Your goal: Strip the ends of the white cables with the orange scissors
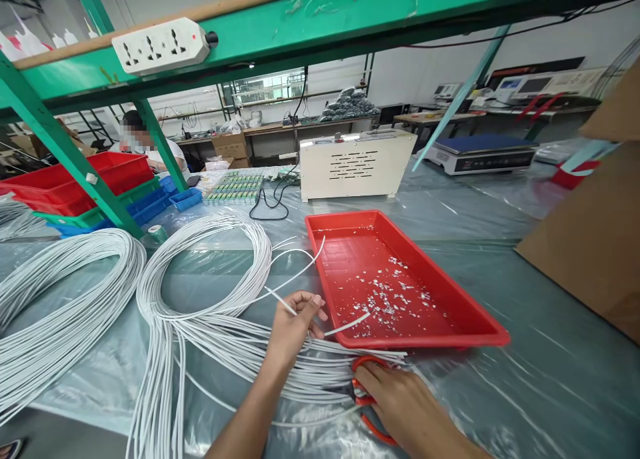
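Note:
My left hand [298,320] is closed on a white cable [350,323], whose end reaches over the near rim of a red tray [470,322]. Small pale scraps [385,299] lie scattered on the tray's floor. Below the tray's near edge, my right hand [400,399] grips red-handled scissors [364,400]; the blades are mostly hidden among the cables. Under both hands spreads a bundle of loose cable ends [310,372], running from a coil of white cable [205,312] at the left.
Another white cable coil [65,312] lies at far left. Stacked plastic bins [85,185] stand behind it. A beige metal box [355,165] and a weighing scale [480,155] sit at the back. Cardboard [590,245] rises at right, and a green beam [320,19] crosses overhead. A person sits across the bench.

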